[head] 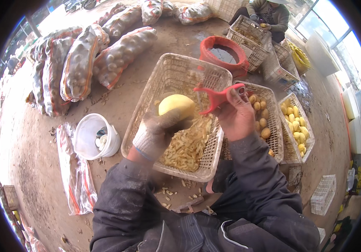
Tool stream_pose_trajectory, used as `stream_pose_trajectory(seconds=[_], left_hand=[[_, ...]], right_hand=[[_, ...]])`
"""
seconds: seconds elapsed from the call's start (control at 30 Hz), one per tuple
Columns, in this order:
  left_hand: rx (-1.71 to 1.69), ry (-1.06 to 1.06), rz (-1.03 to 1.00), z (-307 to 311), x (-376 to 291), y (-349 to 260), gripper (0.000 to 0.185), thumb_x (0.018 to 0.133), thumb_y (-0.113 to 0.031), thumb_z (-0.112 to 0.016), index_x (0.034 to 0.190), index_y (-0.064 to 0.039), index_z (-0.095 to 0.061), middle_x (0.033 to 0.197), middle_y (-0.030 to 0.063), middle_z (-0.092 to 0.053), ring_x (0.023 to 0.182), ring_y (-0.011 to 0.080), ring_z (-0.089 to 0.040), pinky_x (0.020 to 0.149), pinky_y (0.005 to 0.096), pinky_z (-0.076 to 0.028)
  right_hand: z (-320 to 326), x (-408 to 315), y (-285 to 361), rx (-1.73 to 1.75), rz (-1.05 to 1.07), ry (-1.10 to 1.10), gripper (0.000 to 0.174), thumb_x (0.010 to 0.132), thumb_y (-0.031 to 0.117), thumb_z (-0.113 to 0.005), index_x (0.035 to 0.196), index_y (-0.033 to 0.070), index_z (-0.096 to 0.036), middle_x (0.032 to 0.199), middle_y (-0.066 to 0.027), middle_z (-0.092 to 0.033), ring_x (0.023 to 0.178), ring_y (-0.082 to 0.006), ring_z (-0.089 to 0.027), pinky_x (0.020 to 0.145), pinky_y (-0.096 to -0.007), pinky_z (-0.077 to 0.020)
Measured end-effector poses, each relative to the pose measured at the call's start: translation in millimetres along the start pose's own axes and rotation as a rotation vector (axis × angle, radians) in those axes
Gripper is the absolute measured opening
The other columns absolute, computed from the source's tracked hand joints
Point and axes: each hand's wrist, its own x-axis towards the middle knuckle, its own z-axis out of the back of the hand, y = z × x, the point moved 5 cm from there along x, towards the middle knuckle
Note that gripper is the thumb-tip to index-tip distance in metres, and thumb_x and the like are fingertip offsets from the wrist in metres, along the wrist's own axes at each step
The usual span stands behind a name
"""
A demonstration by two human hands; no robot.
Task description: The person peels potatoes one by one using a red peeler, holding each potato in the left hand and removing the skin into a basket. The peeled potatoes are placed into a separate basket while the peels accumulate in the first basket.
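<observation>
My left hand (161, 129), in a dirty white knit glove, grips a large peeled yellow potato (176, 106). Bare and just to the right, my right hand (235, 113) holds a red Y-shaped peeler (213, 97), its blade end facing the potato but apart from it. Both hands are above a muddy plastic crate (142, 104) with a heap of potato peelings (186, 151) in it. At my right stands a crate of unpeeled potatoes (263, 123), partly hidden by my right arm. Beyond it, another crate holds peeled potatoes (296, 126).
Full mesh sacks (127, 53) lie at the back left. A white bucket (89, 135) and a flat plastic sack (75, 176) are on my left. Behind the peelings crate stands a red tub of dark water (219, 39). A person (271, 17) works behind crates at the back right.
</observation>
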Motion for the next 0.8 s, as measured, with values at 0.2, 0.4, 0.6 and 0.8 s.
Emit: stream_pose_trajectory(seconds=[0.2,0.4,0.6,0.8], left_hand=[[0.040,-0.038,-0.011,-2,-6,-3,0.064,0.094,-0.016,-0.080,0.148,0.000,-0.048,0.124,0.0194,-0.069,0.106,0.0321,-0.075,0.090,0.0404,-0.066],[-0.015,0.015,-0.045,-4,-10,-14,0.063,0.096,-0.029,-0.080,0.147,-0.004,-0.053,0.123,0.0143,-0.071,0.102,0.0251,-0.074,0.088,0.0390,-0.062],[-0.106,-0.032,0.109,11,-8,11,0.061,0.100,-0.053,-0.071,0.137,-0.004,-0.062,0.112,0.0106,-0.073,0.087,0.0192,-0.069,0.073,0.0338,-0.056],[-0.150,-0.065,0.274,16,-11,16,0.067,0.100,-0.068,-0.061,0.129,-0.007,-0.066,0.097,0.0087,-0.072,0.073,0.0167,-0.062,0.060,0.0303,-0.047]], right_hand=[[17,5,5,-0.257,0.020,-0.128,0.010,0.103,0.013,-0.075,0.109,0.008,-0.070,0.097,-0.0063,-0.076,0.085,-0.0200,-0.074,0.076,-0.0382,-0.0633],[41,14,24,-0.266,0.115,-0.201,0.017,0.101,0.014,-0.077,0.116,0.010,-0.070,0.100,-0.0056,-0.076,0.081,-0.0180,-0.076,0.064,-0.0354,-0.0650],[-4,-5,-7,-0.219,0.032,0.057,0.013,0.101,0.010,-0.077,0.112,0.007,-0.071,0.101,-0.0071,-0.076,0.083,-0.0210,-0.075,0.066,-0.0357,-0.0612],[34,21,21,-0.212,0.125,-0.198,0.013,0.101,0.014,-0.077,0.111,0.010,-0.070,0.100,-0.0073,-0.077,0.082,-0.0190,-0.077,0.063,-0.0330,-0.0622]])
